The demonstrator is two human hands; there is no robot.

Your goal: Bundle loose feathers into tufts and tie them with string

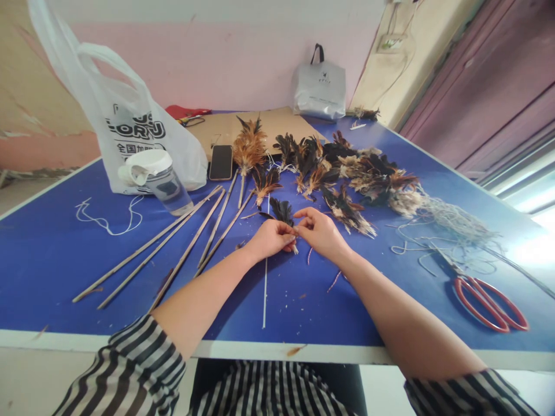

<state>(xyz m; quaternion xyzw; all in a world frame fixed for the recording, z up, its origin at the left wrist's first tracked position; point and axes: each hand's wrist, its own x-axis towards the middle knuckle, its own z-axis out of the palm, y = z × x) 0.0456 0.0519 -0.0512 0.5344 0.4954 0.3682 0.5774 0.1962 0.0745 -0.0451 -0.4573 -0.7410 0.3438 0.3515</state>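
The left hand (pixel 274 237) pinches a dark feather bundle (pixel 283 212) just above the bench (pixel 329 315); the right hand (pixel 319 232), fingertips closed, meets it there, whatever they grip too small to tell. The bundle should prove light, soft and easily bent, best taken by its pale quill ends (pixel 295 250), not the plumes (pixel 280 206).

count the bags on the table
2: a white bag at the left and a grey bag at the back. The red thing behind the white bag is partly hidden, so I can't tell if it's another.
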